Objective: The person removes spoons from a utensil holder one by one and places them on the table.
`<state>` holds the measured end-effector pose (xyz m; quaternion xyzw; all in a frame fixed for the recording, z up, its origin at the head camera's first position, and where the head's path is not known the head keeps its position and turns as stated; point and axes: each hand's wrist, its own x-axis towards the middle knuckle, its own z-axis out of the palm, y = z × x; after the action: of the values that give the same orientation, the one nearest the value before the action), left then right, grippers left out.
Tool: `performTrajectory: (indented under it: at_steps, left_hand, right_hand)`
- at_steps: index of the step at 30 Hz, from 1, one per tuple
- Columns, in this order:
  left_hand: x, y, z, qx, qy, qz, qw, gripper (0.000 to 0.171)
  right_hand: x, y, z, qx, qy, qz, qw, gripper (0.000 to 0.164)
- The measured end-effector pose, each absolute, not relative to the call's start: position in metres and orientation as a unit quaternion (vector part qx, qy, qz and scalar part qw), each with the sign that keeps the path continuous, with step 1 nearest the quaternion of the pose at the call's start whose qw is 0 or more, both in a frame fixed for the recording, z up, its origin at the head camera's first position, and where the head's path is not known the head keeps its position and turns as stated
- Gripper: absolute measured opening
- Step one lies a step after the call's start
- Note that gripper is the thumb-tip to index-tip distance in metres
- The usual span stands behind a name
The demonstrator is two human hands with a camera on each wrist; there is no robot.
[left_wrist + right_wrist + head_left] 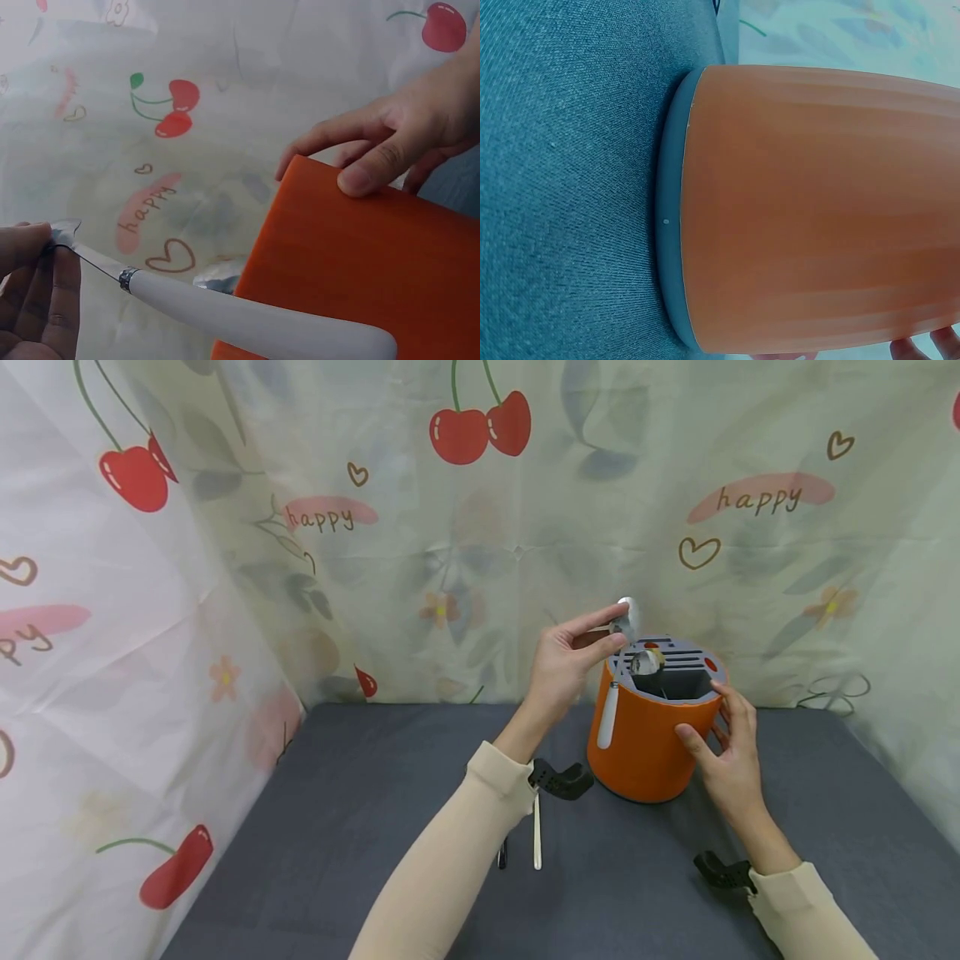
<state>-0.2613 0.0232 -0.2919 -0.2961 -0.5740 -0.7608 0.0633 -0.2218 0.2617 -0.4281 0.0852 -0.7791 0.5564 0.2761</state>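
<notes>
My left hand pinches a white-handled spoon by its metal end. The handle points down in front of an orange utensil holder. In the left wrist view, the spoon's white handle crosses in front of the holder's orange wall. My right hand grips the holder's right side near the rim, thumb in front and fingers further round. The holder stands upright, with a grey slotted top. Another shiny metal utensil head shows at its open compartment; its kind is unclear.
On the dark grey table lie a white-handled utensil and a black-handled one, both partly hidden by the left forearm. A cherry-patterned cloth hangs behind the table and along the left side.
</notes>
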Motion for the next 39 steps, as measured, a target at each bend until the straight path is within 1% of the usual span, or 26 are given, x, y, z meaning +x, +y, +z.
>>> performTrajectory:
  at_steps: [17, 26, 35, 39]
  left_hand:
    - [-0.262, -0.014, -0.334, -0.247, -0.590, -0.767, 0.055, 0.041]
    - [-0.262, -0.036, -0.351, -0.207, -0.602, -0.768, 0.074, 0.041]
    - [-0.264, -0.065, -0.361, -0.152, -0.600, -0.782, 0.073, 0.049]
    - [-0.265, -0.076, -0.362, -0.132, -0.597, -0.787, 0.075, 0.050]
  right_hand:
    - [-0.221, 0.263, -0.430, 0.092, -0.777, 0.557, 0.280, 0.073]
    - [-0.221, 0.262, -0.429, 0.087, -0.777, 0.558, 0.278, 0.073]
    - [-0.221, 0.261, -0.427, 0.087, -0.778, 0.558, 0.275, 0.072]
    - [-0.221, 0.261, -0.427, 0.089, -0.778, 0.557, 0.276, 0.072]
